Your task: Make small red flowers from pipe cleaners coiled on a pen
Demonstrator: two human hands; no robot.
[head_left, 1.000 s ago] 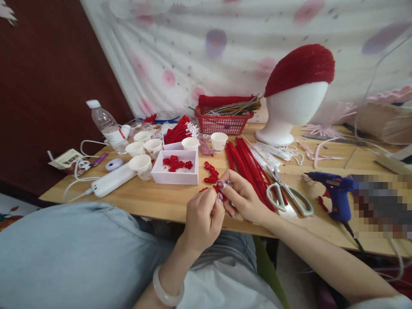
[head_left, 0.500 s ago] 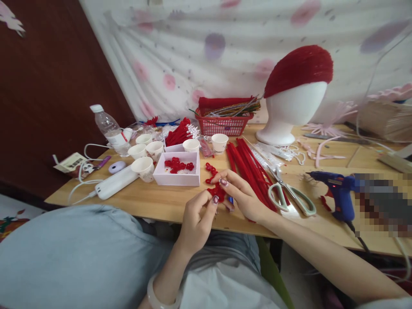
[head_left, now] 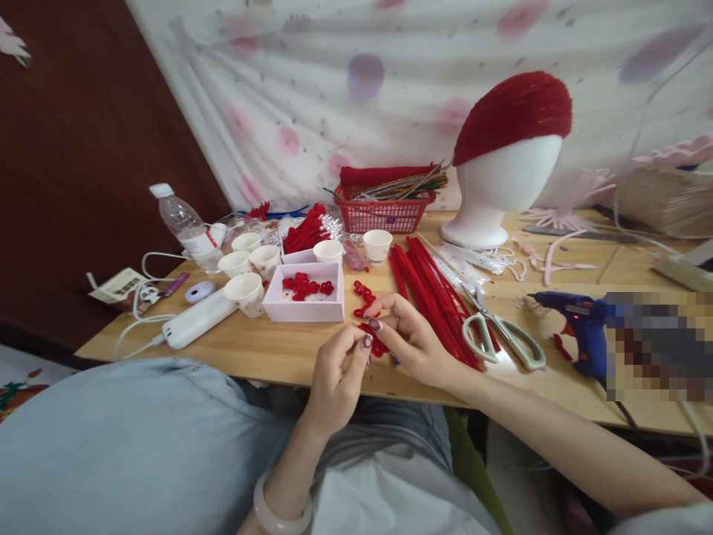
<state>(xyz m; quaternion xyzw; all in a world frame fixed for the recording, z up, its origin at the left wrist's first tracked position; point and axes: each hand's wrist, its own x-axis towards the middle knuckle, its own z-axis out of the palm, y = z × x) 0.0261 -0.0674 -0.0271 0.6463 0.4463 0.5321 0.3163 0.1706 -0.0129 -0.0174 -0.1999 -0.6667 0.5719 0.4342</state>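
My left hand [head_left: 341,375] is closed in a pinch, thumb and index finger pressed together near the table's front edge. Close beside it, my right hand [head_left: 415,342] also pinches, its thumb pointing at the left fingertips. Whatever lies between the fingers is too small or hidden to name. Red fuzzy loops [head_left: 379,346] show just behind and under the fingertips; whether they are held or rest on the table, I cannot tell. Beyond the hands, more red looped pieces [head_left: 365,291] lie on the wood. A white box [head_left: 304,310] left of them contains red flower shapes and small beads.
Red pipe cleaners [head_left: 428,297], scissors [head_left: 504,334] and a blue glue gun [head_left: 584,319] lie to the right. Paper cups [head_left: 243,291], a power strip [head_left: 200,321] and a bottle [head_left: 186,227] stand left. Behind are a red basket [head_left: 384,215] and a white foam head [head_left: 501,182].
My hands stay close together with small finger shifts; the right thumb has moved slightly left, toward the left fingertips. The whole view has shifted slightly.
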